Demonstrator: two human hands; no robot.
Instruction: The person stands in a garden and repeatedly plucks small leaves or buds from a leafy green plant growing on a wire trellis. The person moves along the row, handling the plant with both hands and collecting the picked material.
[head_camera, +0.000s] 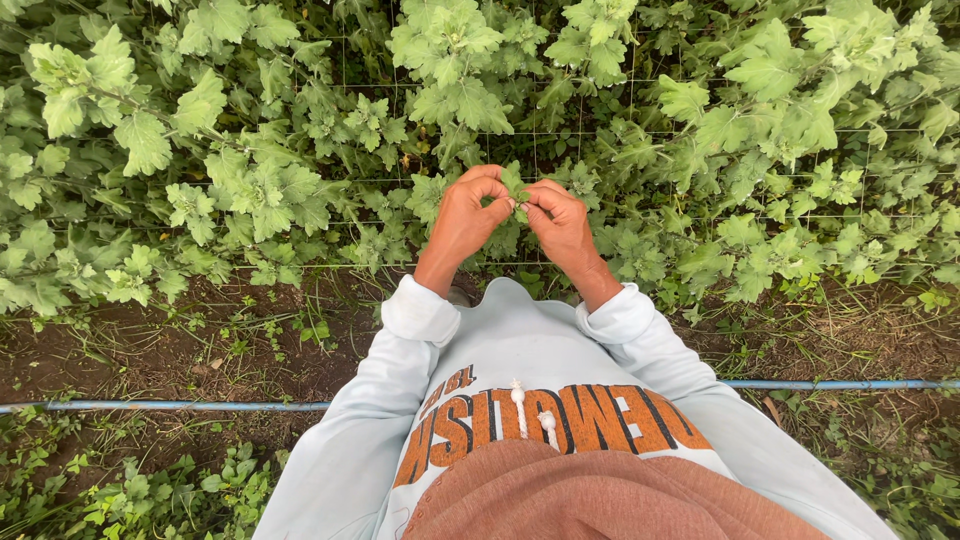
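My left hand and my right hand meet in front of me at the edge of a bed of leafy green plants. Both pinch the same small green shoot tip, fingers curled tight around its leaves from either side. The stem below the shoot is hidden behind my hands. My pale blue sleeves reach to the wrists.
A thin white support net runs through the plants. A blue irrigation pipe lies across the bare brown soil at my feet, and small weeds grow at the lower left.
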